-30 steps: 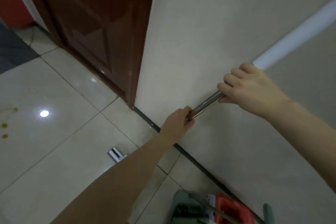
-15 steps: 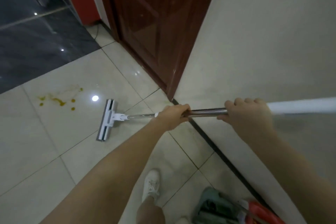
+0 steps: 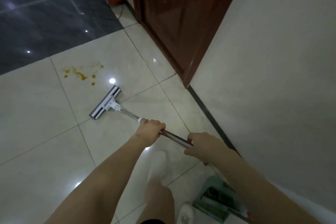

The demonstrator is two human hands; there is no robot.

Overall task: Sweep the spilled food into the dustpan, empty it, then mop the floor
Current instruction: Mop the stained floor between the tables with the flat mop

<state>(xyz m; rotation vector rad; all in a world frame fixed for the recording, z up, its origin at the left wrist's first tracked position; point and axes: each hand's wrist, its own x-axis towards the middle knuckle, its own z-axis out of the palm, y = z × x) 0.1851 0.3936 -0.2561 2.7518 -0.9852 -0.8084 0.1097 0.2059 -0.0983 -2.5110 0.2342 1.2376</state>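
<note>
**Two-handed grip, ready to push**

The mop handle [image 3: 174, 137] is gripped by both hands, left hand [image 3: 151, 129] ahead, right hand [image 3: 201, 146] behind, for leverage. The mop head [image 3: 105, 102] is laid flat beyond the left hand, short of the orange spill [image 3: 81, 75].

- White-and-grey flat mop [image 3: 106, 102]: the rectangular head lies flat on the floor. Its silver metal shaft slants up toward the lower right, gripped by the left hand [image 3: 151, 129] and the right hand [image 3: 201, 144].
- Orange-yellow spilled food spots [image 3: 80, 75]: scattered drops and smears on one tile, near the mop head but apart from it.
- Green plastic dustpan [image 3: 216, 200]: on the floor at lower right, well apart from the spots.
- Glossy cream tiled floor [image 3: 36, 132]: reflects lights.
</note>
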